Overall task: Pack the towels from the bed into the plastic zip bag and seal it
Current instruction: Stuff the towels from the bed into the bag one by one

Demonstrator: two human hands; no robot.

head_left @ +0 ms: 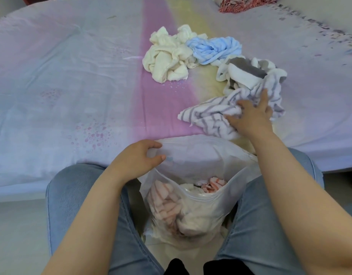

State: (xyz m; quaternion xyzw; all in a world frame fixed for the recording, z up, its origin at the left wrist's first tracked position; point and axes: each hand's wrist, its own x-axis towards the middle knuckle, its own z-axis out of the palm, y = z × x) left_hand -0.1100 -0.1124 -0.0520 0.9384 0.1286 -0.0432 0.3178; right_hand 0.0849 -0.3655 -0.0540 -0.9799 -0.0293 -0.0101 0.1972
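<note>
A bed (pixel 52 86) under a pastel sheet with a pink and yellow band fills the frame beyond both hands. Between the seated person's knees in blue jeans (pixel 76 195), the plastic zip bag (pixel 201 207) stands upright, long axis vertical, mouth open toward the camera and the bed; pink-striped and white cloth shows dimly through its cloudy wall, the bag's bottom hard to make out. The left hand (pixel 139 159), arm reaching forward, pinches the bag's far rim between thumb and curled fingers. The right hand (pixel 250 118), arm stretched further out to the right, lies palm down with fingers spread and closing on a grey-striped white towel (pixel 207 116), which partly hides its fingertips. Just past that hand sits a grey-and-white towel (pixel 248 74); further off, left of it, a blue towel (pixel 215 49) touches a crumpled cream towel (pixel 167 56). A reddish cloth (pixel 246 3) is cut off at the top edge.
</note>
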